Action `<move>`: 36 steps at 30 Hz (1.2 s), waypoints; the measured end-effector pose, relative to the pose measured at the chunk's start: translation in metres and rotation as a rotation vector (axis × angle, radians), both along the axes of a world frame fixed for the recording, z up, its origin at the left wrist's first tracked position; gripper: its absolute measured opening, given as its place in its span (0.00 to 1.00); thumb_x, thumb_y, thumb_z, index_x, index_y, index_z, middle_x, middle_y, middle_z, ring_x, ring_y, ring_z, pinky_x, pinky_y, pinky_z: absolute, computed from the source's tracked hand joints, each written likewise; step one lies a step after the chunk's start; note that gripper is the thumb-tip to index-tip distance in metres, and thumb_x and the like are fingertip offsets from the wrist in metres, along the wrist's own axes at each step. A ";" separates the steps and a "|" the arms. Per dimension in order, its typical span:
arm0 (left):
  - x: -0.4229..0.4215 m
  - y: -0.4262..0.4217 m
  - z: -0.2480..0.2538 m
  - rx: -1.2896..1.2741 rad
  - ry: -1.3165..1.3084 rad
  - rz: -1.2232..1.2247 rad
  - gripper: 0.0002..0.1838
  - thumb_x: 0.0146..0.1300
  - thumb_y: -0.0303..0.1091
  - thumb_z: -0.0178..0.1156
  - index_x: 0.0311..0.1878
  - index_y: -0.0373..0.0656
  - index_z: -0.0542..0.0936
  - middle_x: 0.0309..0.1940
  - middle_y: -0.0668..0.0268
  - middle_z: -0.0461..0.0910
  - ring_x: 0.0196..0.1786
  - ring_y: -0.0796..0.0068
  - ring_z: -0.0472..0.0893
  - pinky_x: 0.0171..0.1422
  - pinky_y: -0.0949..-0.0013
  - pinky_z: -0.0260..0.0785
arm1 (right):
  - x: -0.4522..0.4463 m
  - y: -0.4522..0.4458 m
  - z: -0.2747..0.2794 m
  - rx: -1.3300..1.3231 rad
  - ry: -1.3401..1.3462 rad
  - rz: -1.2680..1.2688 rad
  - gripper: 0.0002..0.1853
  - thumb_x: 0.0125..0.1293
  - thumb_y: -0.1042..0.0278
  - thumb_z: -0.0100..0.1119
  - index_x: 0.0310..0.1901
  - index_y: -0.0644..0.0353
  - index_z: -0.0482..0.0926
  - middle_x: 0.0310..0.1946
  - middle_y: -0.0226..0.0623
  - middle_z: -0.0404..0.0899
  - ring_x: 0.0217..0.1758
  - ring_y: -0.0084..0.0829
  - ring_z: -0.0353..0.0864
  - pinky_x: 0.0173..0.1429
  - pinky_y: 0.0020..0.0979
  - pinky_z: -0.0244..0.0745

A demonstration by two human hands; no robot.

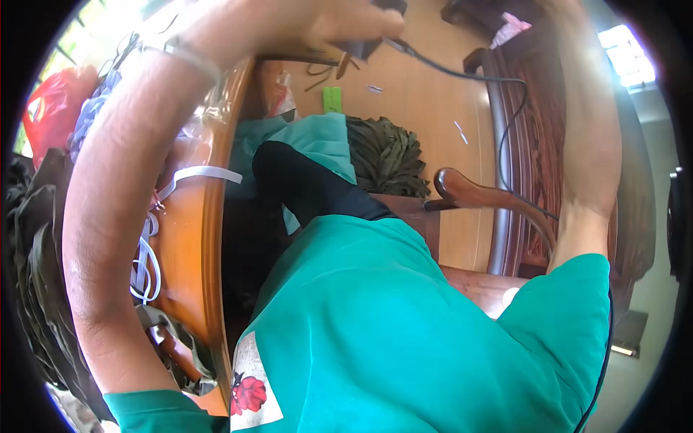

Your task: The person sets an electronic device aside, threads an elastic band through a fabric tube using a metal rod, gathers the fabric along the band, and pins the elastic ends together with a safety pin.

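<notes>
My left hand (350,22) is at the top middle of the view, its fingers closed round a small black device (361,47). A black cable (451,73) runs from that device to the right, then down beside the wooden bench. The device's exact kind does not show. My left forearm (119,173) wears a pale bangle (193,58) at the wrist and arches over the table at the left. My right forearm (592,101) rises along the right side; its hand lies beyond the upper edge, out of sight.
The wooden table (184,252) holds a white strap (202,173) and white cord (149,268). Dark cloth (43,289) and a red plastic bag (58,108) are at far left. Teal cloth (314,137) and olive cloth (386,155) lie low ahead. A carved armrest (462,187) stands right.
</notes>
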State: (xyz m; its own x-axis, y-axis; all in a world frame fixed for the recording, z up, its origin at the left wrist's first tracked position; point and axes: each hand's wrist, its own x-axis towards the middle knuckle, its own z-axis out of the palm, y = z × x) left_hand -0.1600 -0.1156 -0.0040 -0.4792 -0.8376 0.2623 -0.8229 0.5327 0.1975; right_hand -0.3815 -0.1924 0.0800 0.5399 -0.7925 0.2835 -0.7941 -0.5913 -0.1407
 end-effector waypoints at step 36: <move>-0.099 0.087 -0.113 0.363 -0.430 -0.536 0.35 0.60 0.58 0.61 0.56 0.34 0.78 0.43 0.47 0.83 0.45 0.51 0.86 0.47 0.55 0.80 | -0.146 0.262 -0.204 0.988 -0.536 -0.450 0.49 0.54 0.39 0.75 0.70 0.65 0.69 0.62 0.54 0.76 0.68 0.45 0.74 0.73 0.45 0.67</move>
